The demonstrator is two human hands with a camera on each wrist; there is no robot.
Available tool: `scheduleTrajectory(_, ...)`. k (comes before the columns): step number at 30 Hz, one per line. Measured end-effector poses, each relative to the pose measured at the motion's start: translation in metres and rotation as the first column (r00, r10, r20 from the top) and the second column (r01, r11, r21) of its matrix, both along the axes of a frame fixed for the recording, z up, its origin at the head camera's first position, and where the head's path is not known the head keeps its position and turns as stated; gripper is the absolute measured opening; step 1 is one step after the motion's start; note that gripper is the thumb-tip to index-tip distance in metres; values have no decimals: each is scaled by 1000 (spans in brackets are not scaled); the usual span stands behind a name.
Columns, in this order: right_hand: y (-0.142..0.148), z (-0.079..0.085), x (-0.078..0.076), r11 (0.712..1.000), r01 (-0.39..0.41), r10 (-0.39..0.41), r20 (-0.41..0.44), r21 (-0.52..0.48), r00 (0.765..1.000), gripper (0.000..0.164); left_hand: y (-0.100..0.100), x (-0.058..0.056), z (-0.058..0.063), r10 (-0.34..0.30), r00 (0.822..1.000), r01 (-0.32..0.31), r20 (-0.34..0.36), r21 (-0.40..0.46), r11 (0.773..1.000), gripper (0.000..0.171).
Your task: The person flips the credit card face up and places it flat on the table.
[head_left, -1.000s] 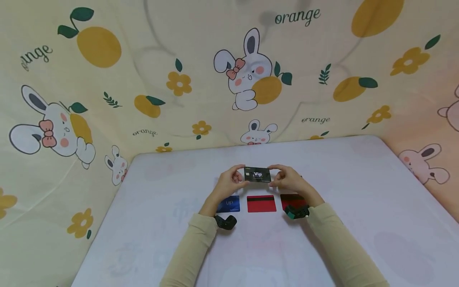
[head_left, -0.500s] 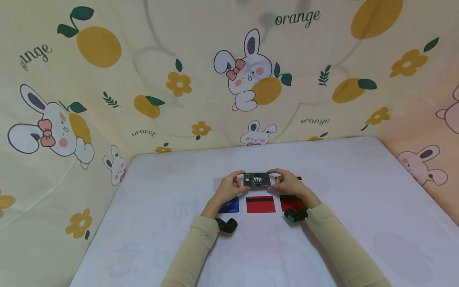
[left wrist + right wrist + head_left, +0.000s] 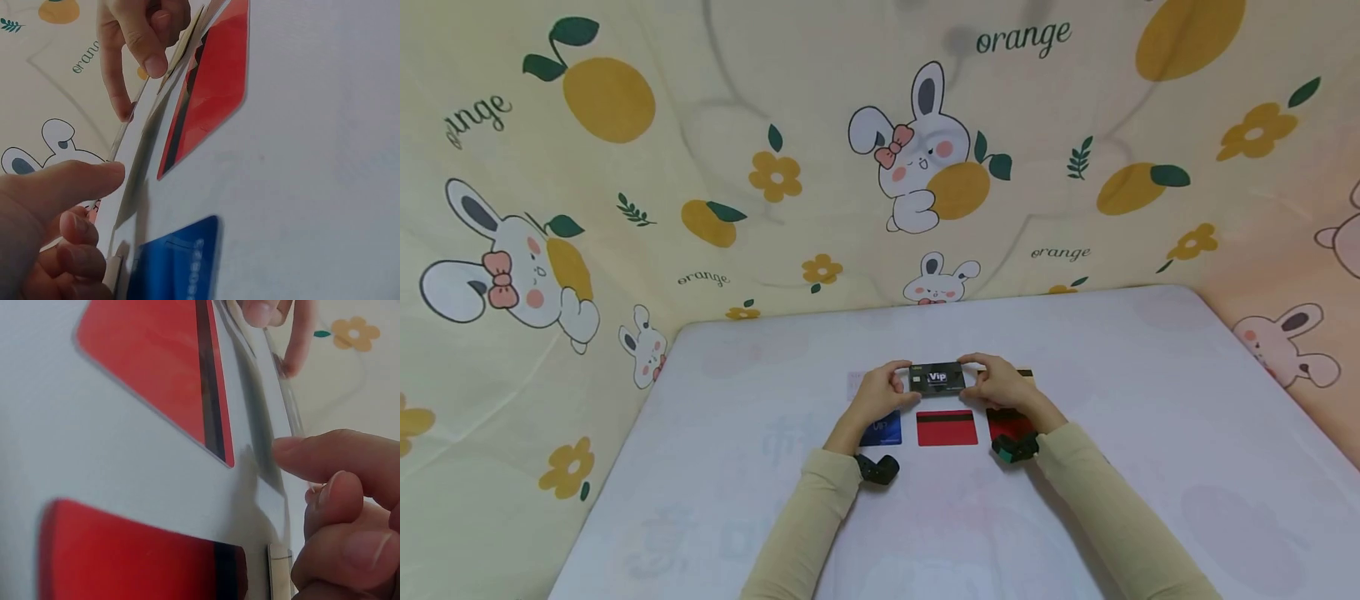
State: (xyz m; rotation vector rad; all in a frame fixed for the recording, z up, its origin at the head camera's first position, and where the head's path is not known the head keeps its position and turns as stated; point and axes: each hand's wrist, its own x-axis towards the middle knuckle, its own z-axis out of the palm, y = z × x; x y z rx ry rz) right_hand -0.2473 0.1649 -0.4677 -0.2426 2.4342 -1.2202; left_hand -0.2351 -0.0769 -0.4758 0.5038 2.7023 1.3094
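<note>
A black card [image 3: 937,379] printed "Vip" spans the gap between both hands. My left hand [image 3: 877,393] pinches its left short edge between thumb and fingers, while my right hand [image 3: 1004,385] pinches the right one the same way. Closest to me below it lies a red card [image 3: 947,428] with a black stripe. A blue VIP card [image 3: 883,429] is partly covered by the left hand, and a second red card [image 3: 1009,423] by the right hand and wrist. In the left wrist view, the thumb [image 3: 94,180] reaches toward the held card, seen nearly edge-on.
Behind the left hand a pale pinkish card [image 3: 854,382] peeks out on the white table [image 3: 715,467]. Another card [image 3: 1026,375] with a dark stripe shows behind the right hand. Dark wrist cameras hang over the table near the front row. A printed cloth [image 3: 820,208] rises behind.
Both hands have come down and slightly toward me with the black card, closer to the front row. The back cards show more beside the hands. Over the last half second they barely moved.
</note>
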Motion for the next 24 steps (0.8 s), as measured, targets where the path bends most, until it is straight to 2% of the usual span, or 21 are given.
scheduleTrajectory(6, -2, -1, 0, 1000, 15, -15, 1, 27, 1000, 59, 2, -1, 0, 18, 1000, -17, 18, -38, 999, 58)
scheduleTrajectory(14, -4, 1, 2, 997, 45, -48, 45, 69, 998, 59, 4, -1, 0, 34, 996, -27, 81, -94, 995, 58)
scheduleTrajectory(24, -6, 3, 1, 995, 48, -52, 36, 91, 998, 59, 5, -3, -1, 62, 993, -49, 98, -130, 990, 57)
